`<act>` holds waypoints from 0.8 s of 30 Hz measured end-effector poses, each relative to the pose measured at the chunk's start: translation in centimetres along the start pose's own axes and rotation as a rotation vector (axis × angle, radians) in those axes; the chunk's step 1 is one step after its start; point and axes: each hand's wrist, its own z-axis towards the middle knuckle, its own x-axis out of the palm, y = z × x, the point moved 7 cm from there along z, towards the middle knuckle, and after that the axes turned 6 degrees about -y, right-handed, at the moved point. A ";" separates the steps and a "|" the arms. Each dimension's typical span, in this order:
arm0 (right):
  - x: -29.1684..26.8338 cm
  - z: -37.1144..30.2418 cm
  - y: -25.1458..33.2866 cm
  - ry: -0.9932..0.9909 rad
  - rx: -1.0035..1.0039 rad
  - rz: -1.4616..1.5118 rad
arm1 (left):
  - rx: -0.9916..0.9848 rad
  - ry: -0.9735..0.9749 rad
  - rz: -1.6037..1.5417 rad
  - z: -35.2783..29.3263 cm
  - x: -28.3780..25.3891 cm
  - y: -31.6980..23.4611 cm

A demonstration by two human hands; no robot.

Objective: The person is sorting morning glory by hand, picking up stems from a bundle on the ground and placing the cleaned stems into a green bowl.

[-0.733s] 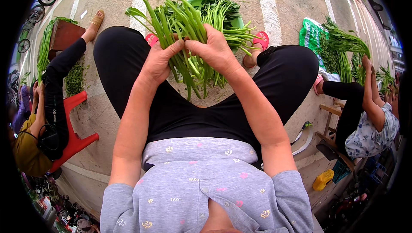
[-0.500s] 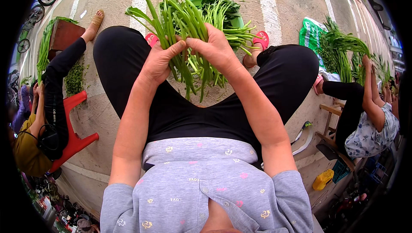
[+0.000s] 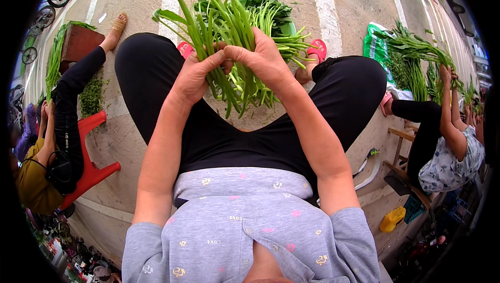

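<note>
A bunch of long green vegetable stems is gripped between my two hands, above the ground between my knees. My left hand closes round the bunch from the left, its thumb pressed on the stems. From the other side my right hand wraps the same bunch, and the two thumbs nearly meet in front. The stems' lower ends hang below the hands. Just beyond, a light green basin holds more leafy greens, partly hidden behind the bunch. Fingers behind the stems are mostly out of sight.
At left, a person sits on a red plastic stool near a reddish-brown box with greens. To the right, another person holds greens beside a green and white sack. A yellow bag lies near the wooden chair.
Both my hands stay closed on the bunch; the stems on the right side have shifted slightly. At right, the other person's greens have moved a little.
</note>
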 end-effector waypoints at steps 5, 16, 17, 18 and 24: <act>0.0 0.3 -1.1 0.038 -0.049 -0.074 | -0.003 -0.029 -0.045 0.1 -0.3 0.3; -3.3 0.1 1.4 -0.216 -0.064 0.011 | -0.066 -0.054 -0.138 0.2 -0.7 0.3; -2.5 0.0 1.4 -0.176 -0.054 -0.039 | -0.074 -0.043 -0.090 0.1 -0.7 0.5; -1.9 -0.1 0.7 -0.120 -0.019 -0.032 | -0.076 -0.035 -0.101 0.2 -0.8 0.6; 0.3 0.0 -2.3 0.039 -0.082 -0.336 | 0.034 -0.052 -0.122 0.4 -0.7 0.1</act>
